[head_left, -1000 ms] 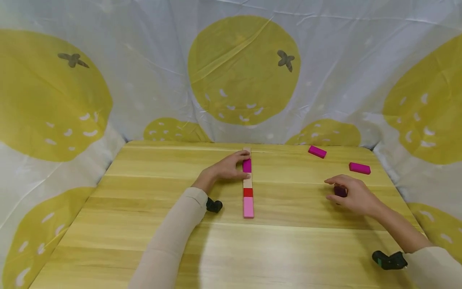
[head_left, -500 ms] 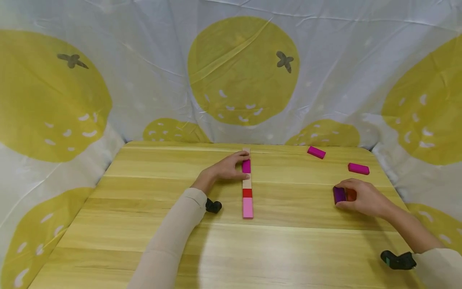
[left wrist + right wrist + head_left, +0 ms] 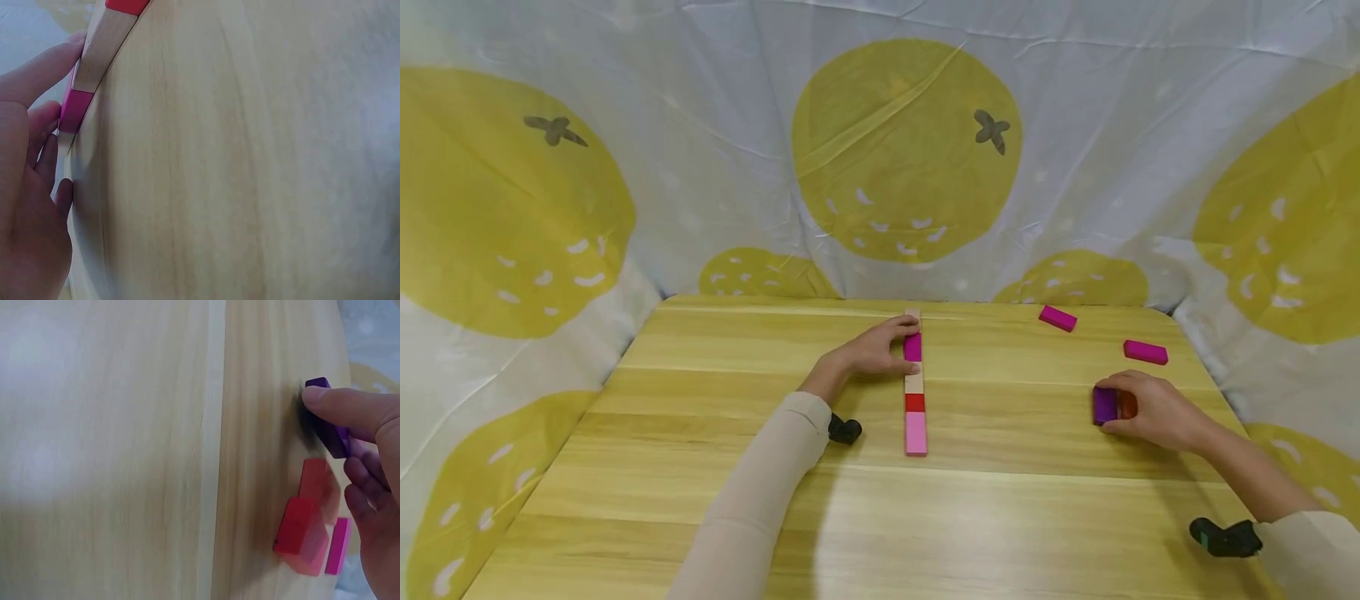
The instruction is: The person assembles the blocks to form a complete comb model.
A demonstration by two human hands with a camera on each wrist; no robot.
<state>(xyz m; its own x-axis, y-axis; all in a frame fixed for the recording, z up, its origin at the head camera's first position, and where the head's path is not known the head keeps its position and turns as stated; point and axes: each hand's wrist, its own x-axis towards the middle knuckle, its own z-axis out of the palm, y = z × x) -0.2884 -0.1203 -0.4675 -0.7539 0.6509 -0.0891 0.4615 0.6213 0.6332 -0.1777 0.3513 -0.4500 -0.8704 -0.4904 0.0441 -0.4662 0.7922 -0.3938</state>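
A straight row of blocks runs away from the person: a pink block (image 3: 916, 435), a red block (image 3: 915, 403), a cream block (image 3: 913, 384), a magenta block (image 3: 913, 347) and another cream one at the far end. My left hand (image 3: 867, 350) rests against the row, thumb on the nearer cream block, fingertips by the far end. To the right, my right hand (image 3: 1161, 412) pinches a purple block (image 3: 1105, 406) between thumb and fingers. An orange-red block (image 3: 1127, 406) shows behind it, partly hidden by the hand. The right wrist view shows red blocks (image 3: 294, 528) just below the purple one.
Two loose magenta blocks lie at the back right, one (image 3: 1057, 318) nearer the far edge and one (image 3: 1146, 352) beyond the right hand. A fruit-print cloth (image 3: 1075, 125) hangs behind the wooden table (image 3: 1000, 517). Dark devices (image 3: 1225, 538) sit at the wrists.
My right hand has shifted slightly right, and its spread fingers have closed on the purple block. Over the last half second it hardly moves. The left hand stays on the row.
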